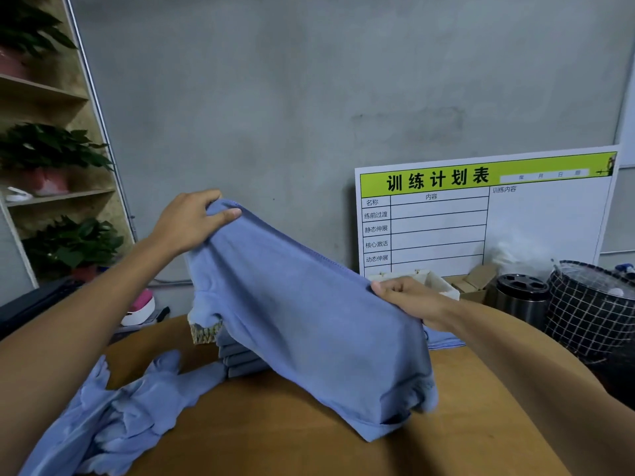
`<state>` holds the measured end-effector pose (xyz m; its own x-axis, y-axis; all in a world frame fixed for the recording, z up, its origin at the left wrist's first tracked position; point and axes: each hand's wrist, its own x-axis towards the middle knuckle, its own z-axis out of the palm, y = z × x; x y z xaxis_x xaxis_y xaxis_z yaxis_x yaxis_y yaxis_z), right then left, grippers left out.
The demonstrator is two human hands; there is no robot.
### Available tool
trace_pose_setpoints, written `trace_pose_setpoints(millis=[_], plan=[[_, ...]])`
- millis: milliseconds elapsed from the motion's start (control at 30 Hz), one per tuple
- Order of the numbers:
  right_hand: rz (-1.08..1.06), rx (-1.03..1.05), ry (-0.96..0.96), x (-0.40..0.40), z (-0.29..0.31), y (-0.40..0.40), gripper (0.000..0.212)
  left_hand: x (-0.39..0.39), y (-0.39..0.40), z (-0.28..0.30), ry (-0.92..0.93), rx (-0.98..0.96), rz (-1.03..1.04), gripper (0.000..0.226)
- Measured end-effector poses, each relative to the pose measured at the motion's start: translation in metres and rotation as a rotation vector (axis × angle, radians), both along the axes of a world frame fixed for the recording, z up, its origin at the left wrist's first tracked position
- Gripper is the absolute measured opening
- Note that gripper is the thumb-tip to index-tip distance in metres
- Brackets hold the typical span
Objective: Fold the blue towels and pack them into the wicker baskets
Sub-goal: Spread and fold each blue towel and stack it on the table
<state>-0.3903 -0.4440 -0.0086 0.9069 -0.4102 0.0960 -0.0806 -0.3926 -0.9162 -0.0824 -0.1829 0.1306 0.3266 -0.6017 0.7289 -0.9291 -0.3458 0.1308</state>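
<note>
A blue towel [309, 324] hangs spread in the air above the wooden table [281, 438]. My left hand [192, 219] pinches its upper left corner, raised high. My right hand [409, 297] grips the top edge on the right, lower down. The towel's bottom edge touches the table. Behind it, a stack of folded blue towels [240, 360] lies beside a wicker basket [206, 333], which is mostly hidden by the towel. A heap of loose blue towels [113, 413] lies at the table's front left.
A printed whiteboard [481, 214] leans on the grey wall at the back right. In front of it stand a white box [443, 286], a steel cup [522, 300] and a checked bag [591, 310]. A shelf with potted plants [58, 146] is at the left.
</note>
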Motion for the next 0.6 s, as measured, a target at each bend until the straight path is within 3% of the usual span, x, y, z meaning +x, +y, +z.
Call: trace_pose_setpoints(millis=[133, 233, 467, 600], plan=[[0.005, 0.026, 0.015, -0.011, 0.003, -0.009, 0.043, 0.013, 0.015, 0.002, -0.021, 0.07, 0.169, 0.066], [-0.029, -0.065, -0.026, -0.023, 0.027, -0.02, 0.043, 0.019, 0.028, -0.005, -0.005, 0.141, 0.16, 0.062], [-0.299, -0.648, -0.112, -0.041, 0.115, -0.048, 0.061, 0.007, 0.048, -0.01, 0.122, 0.147, 0.016, 0.044], [-0.399, -0.866, -0.081, -0.046, 0.131, -0.05, 0.064, -0.008, 0.046, -0.018, 0.19, 0.109, -0.041, 0.035]])
